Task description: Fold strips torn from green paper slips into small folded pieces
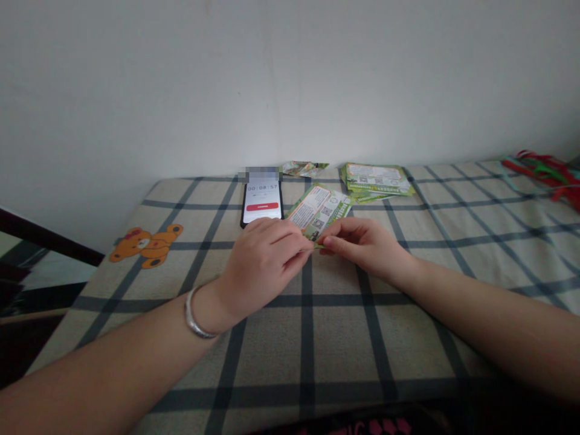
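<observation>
Left grip and right grip are pinching a thin green edge, checked table spreading toward six o'clock.

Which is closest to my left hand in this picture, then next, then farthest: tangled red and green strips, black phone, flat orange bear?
From your left hand:
1. Black phone, just behind it
2. Flat orange bear, left
3. Tangled red and green strips, far right

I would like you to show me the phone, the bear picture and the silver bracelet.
phone [262, 196]: head view, screen
bear picture [153, 246]: head view, body
silver bracelet [193, 318]: head view, outer band
</observation>
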A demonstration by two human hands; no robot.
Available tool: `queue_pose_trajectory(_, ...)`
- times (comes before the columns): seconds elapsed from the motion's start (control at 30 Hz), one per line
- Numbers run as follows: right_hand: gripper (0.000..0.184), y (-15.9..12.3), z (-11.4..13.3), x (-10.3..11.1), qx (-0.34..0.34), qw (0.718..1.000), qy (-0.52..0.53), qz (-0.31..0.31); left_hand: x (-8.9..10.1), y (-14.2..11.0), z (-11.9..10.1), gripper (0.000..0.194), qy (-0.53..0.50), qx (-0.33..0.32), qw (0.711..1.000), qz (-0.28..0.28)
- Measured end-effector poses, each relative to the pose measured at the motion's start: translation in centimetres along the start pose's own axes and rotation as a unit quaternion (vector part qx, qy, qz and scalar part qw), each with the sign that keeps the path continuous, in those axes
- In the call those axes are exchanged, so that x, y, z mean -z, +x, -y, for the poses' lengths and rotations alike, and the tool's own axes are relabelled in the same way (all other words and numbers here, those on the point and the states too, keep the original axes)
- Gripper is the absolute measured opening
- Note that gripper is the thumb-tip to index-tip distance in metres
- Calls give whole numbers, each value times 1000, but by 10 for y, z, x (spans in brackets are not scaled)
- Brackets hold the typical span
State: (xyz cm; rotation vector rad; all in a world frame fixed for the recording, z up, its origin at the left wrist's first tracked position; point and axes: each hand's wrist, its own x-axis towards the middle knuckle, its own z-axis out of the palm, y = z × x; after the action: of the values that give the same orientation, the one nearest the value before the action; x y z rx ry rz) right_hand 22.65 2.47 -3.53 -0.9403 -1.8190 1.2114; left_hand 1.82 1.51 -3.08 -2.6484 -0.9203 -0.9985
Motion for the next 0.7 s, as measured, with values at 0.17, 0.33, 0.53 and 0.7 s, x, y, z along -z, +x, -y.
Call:
queue_pose_trajectory(0.17, 14, -1, -4, -1, 10, 999, -43, -6, -1, -1, 0, 6, -34, 16, 999, -2)
queue_pose_trajectory(0.33, 14, -1, -3, -3, 11, 999, -53, -5, -1, -2, -1, 6, -51, 22, 998, -6)
queue_pose_trajectory(0.53, 6, -3, -1, -4, 82, 989, -118, -32, -4, -3, -1, 4, -80, 32, 996, -10)
queue_pose_trajectory(0.7, 5, -4, 1, -6, 164, 962, -211, -63, -5, -3, -3, 3, -108, 33, 993, -27)
